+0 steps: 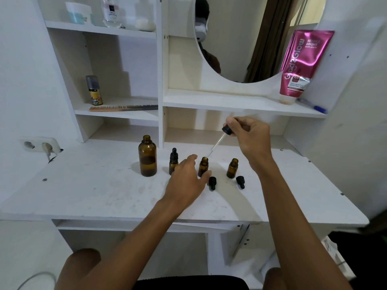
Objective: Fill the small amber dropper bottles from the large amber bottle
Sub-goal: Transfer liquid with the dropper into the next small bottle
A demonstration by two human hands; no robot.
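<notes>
At frame centre, my right hand [249, 135] pinches the dropper [222, 141] over the middle small bottle [203, 166], my left hand [188, 181] loosely steadying it; next, a gentle squeeze.

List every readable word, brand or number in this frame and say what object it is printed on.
"Glad2Glow", large, running up the pink tube on the right shelf.
"BRIGHT", on the same tube; the word above it, the line below and the small print near the cap are too blurred.
"10x", on the tube's lower part.
Clear bottle on the top shelf: dark label, unreadable.
Yellow spray can: print unreadable.
Amber bottles: no labels seen.
</notes>
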